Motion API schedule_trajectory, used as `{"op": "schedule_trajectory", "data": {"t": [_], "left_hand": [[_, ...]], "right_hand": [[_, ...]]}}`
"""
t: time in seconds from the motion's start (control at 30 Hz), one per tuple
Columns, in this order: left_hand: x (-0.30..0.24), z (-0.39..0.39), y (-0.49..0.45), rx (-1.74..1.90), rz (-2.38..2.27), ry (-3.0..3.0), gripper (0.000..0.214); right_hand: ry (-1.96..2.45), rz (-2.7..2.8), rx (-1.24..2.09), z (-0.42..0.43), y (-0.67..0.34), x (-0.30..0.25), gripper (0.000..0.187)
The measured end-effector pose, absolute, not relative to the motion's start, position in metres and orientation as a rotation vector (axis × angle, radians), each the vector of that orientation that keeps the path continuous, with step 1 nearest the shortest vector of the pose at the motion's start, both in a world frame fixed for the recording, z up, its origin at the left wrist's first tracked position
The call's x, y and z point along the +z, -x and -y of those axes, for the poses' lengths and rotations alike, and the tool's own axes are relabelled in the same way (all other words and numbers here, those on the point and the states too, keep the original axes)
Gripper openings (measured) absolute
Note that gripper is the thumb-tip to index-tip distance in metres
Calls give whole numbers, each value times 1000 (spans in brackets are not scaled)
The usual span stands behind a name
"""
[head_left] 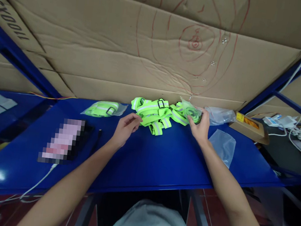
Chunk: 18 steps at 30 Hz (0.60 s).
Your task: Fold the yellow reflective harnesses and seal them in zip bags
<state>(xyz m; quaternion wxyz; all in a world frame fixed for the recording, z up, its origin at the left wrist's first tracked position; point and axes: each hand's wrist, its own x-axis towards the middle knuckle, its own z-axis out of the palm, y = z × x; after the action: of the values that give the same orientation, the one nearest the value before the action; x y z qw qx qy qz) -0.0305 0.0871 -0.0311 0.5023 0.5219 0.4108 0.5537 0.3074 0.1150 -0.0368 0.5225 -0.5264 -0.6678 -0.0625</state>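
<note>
My right hand (201, 128) grips a bagged strap roll (193, 113), neon green and coiled, in a clear plastic bag. Curled with its fingertips together, my left hand (127, 127) is at the left edge of a loose heap of neon-green reflective straps (154, 111). Whether those fingertips pinch a strap is hidden. Silver-grey stripes run along the straps, and a black buckle (161, 103) lies on top of the heap. Farther left, another strap lies folded in a clear bag (104, 109).
Two clear plastic bags (224, 145) lie right of my right hand, near an open cardboard box (250, 127). A phone (63, 141) with a white cable is at the left on the blue table (147, 163). Cardboard (106, 50) walls off the back between blue metal posts.
</note>
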Motion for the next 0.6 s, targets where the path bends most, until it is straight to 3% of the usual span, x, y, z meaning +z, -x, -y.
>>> {"op": "schedule_trajectory", "data": {"t": [0.33, 0.5, 0.6], "left_hand": [[-41, -86, 29, 1301, -975, -1266, 28], [-39, -85, 31, 1343, -955, -1298, 45], [-37, -81, 28, 1328, -914, -1342, 36]], "right_hand": [[1303, 1495, 62, -135, -311, -40, 60], [1150, 1198, 197, -135, -309, -25, 62], [1093, 1135, 383, -129, -289, -26, 56]]}}
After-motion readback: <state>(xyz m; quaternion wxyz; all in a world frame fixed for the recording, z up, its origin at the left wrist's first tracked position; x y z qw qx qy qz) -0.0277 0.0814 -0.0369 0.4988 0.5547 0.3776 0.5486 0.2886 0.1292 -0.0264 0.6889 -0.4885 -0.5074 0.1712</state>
